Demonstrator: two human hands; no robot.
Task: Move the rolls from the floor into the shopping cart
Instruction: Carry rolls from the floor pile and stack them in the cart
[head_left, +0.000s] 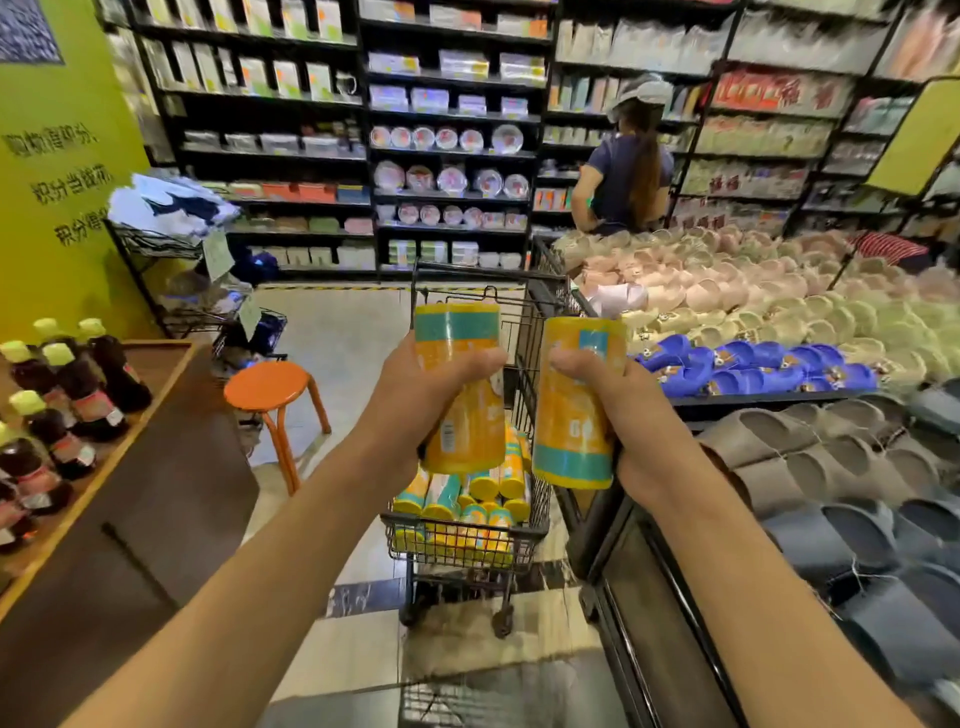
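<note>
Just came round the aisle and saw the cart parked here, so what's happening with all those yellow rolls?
A person is loading rolls into the shopping cart. The left hand grips one yellow roll above the basket, and the right hand grips another roll over the cart's right edge. Neither has been dropped in yet. A pile of matching rolls already lies in the cart's bottom.
</note>
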